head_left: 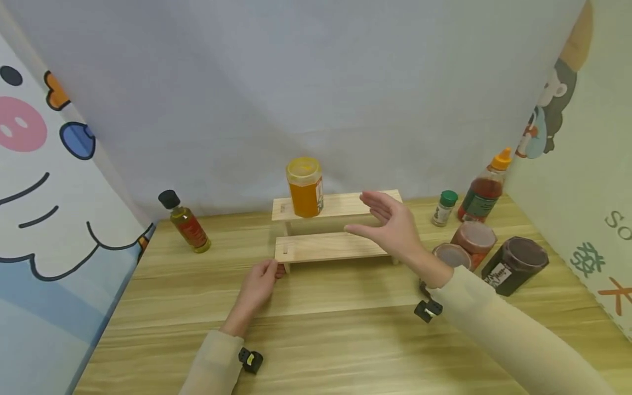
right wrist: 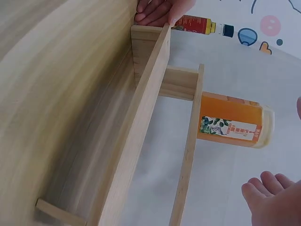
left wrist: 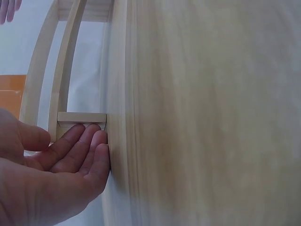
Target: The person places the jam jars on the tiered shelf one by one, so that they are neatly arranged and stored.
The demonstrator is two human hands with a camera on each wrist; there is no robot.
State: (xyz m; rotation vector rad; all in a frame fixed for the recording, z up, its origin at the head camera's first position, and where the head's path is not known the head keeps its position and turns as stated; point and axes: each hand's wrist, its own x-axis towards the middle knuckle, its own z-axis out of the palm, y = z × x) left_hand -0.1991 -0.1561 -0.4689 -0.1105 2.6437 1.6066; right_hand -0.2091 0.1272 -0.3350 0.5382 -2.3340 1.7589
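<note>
The upright orange jar (head_left: 306, 196) stands left of the right hand (head_left: 393, 226), the nearer grip, spread empty; the left hand (head_left: 259, 282) seems pinched on the rack (head_left: 328, 248).

"So" (head_left: 618, 225) on R wall (head_left: 568, 192), orange jar's (right wrist: 218, 101) label (right wrist: 230, 128) txt too sm. to read
</note>
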